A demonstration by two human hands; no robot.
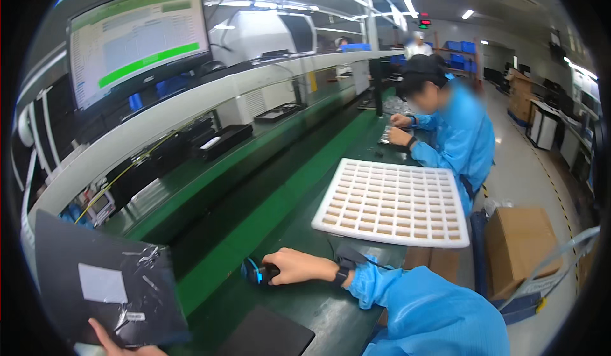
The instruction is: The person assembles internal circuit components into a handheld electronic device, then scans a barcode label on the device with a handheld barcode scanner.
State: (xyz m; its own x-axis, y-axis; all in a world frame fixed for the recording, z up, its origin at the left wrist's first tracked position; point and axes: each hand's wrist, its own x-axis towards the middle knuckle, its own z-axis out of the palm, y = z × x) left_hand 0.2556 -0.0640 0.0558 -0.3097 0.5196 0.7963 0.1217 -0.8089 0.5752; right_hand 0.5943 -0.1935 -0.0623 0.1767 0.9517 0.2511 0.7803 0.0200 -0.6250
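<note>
At the lower left, my left hand (114, 343) grips the bottom edge of a dark flat panel in a clear plastic bag (67, 260). One finger lies along the panel's face, while the rest of the hand is partly cut off by the frame. White labels sit on the panel, and the shiny bag is wrinkled. My right hand (299, 265) is closed around a black-and-blue handheld barcode scanner (254, 272), low over the green bench and turned toward the panel. A black flat slab (270, 335) lies on the bench below my right hand.
A white foam tray with many pockets (391, 200) rests beyond my right arm. Past it a co-worker in blue (455, 130) handles small parts. A monitor (140, 41) stands upper left above a shelf rail. Cardboard boxes (519, 248) stand at the right.
</note>
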